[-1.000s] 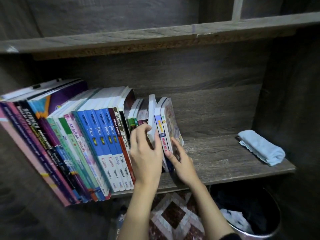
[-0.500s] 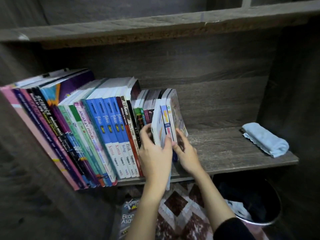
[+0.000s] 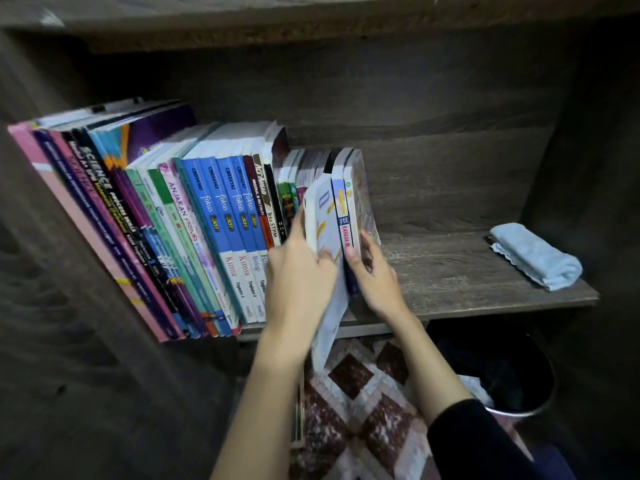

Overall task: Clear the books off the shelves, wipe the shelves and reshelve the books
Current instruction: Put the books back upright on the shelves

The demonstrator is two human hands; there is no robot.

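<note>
A row of books (image 3: 207,216) leans leftward on the dark wooden shelf (image 3: 450,271), filling its left half. My left hand (image 3: 298,282) grips a thin white book (image 3: 325,237) near the row's right end; the book sticks out past the shelf's front edge. Just right of it, my right hand (image 3: 374,275) rests with fingers against the last books (image 3: 353,202), thumb on a blue and red spine. A folded light blue cloth (image 3: 533,254) lies at the shelf's far right.
The upper shelf board (image 3: 311,22) runs overhead. Side panels close in on both the left (image 3: 69,341) and the right (image 3: 595,168). Below the shelf are a patterned mat (image 3: 363,410) and a round bin (image 3: 502,375) holding dark and white material.
My left hand has drawn the white book further out of the row, over the shelf's front edge. My right hand stays against the end books. The view has moved closer.
</note>
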